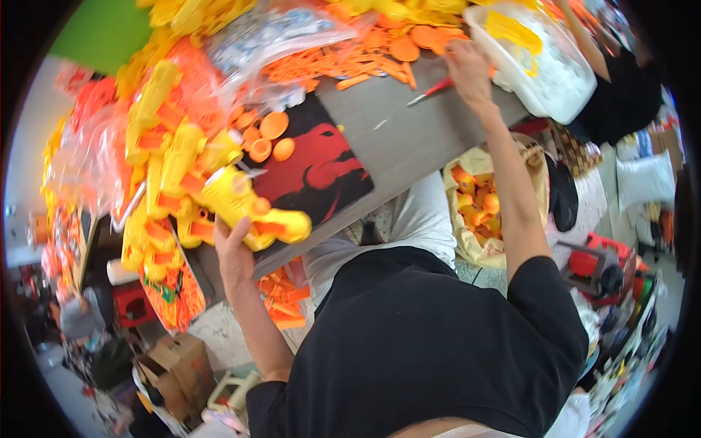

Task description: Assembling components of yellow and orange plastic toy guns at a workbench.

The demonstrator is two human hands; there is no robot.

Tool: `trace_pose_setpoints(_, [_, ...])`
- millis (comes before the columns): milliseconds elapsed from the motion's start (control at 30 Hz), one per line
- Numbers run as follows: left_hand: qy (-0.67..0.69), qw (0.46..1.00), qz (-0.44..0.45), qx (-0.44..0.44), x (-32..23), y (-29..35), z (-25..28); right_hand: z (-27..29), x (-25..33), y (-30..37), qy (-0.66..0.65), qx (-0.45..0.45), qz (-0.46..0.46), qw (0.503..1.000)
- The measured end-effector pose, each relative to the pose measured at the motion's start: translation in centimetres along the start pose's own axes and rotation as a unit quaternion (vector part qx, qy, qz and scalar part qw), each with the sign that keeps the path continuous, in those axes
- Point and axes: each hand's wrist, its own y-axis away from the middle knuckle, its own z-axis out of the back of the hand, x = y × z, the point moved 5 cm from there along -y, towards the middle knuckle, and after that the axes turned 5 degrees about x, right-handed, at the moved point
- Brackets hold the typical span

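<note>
My left hand [234,250] grips a yellow toy gun [235,197] with orange parts at the near edge of the table, beside a heap of similar yellow toy bodies [179,157]. My right hand [468,67] reaches to the far right of the table, its fingers curled down at the edge of the loose orange pieces [404,48]. What its fingertips hold is hidden. A red-handled tool with a thin metal tip [437,89] shows beside that hand; whether it is held or lies underneath I cannot tell. Several orange discs and caps [274,125] lie on a black-and-red mat [321,164].
A white tub [577,98] with a yellow piece stands at the right end. Clear plastic bags [274,36] lie at the back. Below the table hang a sack of orange and yellow parts [478,208] and a bin of orange pieces [182,299]. Another person [621,87] is at the far right.
</note>
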Motion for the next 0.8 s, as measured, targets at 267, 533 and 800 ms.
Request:
trace_pose_setpoints(267, [-0.147, 0.985, -0.082, 0.044, -5.1, -2.0, -5.0, 0.2, 20.7, 2.6, -0.544, 0.477, 0.022, 0.690])
trace_pose_setpoints(533, [-0.343, 0.926, -0.157, -0.035, -7.1, 0.6, -4.5, -0.7, 25.5, 4.0, -0.177, 0.193, 0.114, 0.958])
trace_pose_setpoints(800, [-0.412, 0.899, -0.144, -0.029, -6.8, 0.9, -4.2, -3.7, 26.7, 5.8, -0.071, 0.231, 0.162, 0.957])
